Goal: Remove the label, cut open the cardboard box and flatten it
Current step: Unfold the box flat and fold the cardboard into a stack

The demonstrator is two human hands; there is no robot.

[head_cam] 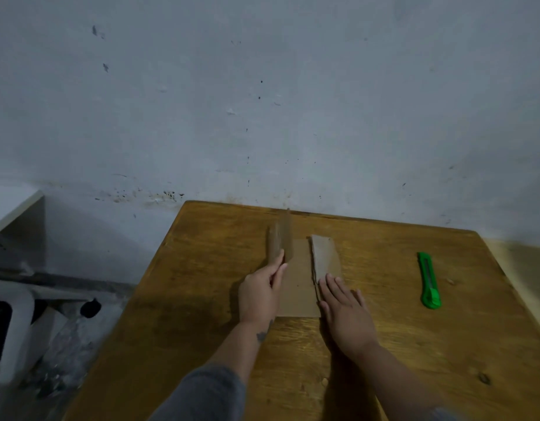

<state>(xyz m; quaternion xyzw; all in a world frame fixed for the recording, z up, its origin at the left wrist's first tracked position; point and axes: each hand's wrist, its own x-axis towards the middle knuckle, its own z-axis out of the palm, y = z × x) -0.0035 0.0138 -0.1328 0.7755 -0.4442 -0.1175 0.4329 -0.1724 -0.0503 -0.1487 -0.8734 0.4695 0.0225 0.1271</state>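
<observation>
Box's cut open, nearly flat mid-counter (pixel 202 299)! Your left hand (pixel 259 294) has a closed grip on the cardboard box (pixel 296 287) left flap; your right hand (pixel 344 311) presses open-palmed. Green utility knife (pixel 429 281) parked aside. Label: can't tell.

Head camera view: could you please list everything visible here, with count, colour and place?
Cardboard box: one, brown, cut open, mid-table; left flap raised, right flap pressed down.
Utility knife: one, green, on the table right of the box, untouched.
Table: one, yellow-brown wood, against the wall.
Wall: one, grey-white, speckled, behind the table.
Plastic chair: one, white, on the floor at left, blurred.
Left hand: one, gripping the raised left flap.
Right hand: one, flat on the right flap.
</observation>
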